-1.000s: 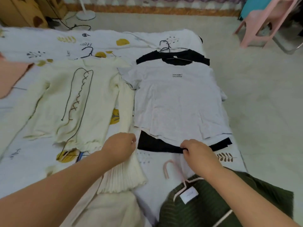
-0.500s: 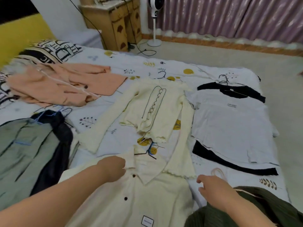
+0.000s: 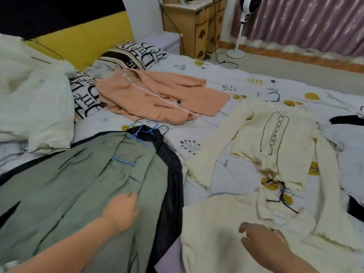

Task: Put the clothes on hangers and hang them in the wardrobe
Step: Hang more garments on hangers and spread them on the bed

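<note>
Now on the bed [image 3: 197, 123]: left hand [image 3: 122, 210] lies on the green jacket [image 3: 69, 190], fingers [image 3: 133, 198] spread flat against the cloth, gripping nothing. Right hand [image 3: 262, 241] hovers over the cream shirt [image 3: 226, 239], fingers loosely curled and holding nothing, though blur makes contact hard to judge. Jacket: soft, light, limp; it will sag and slide, so best taken at the collar, by the blue hanger [image 3: 137, 134] up beyond the left fingers. Sage green, lapels open, over a black garment [image 3: 171, 174] just right of those fingers. Cream sweater [image 3: 275, 138] lies beyond the right fingers; peach jacket [image 3: 157, 97] farther off.
</note>
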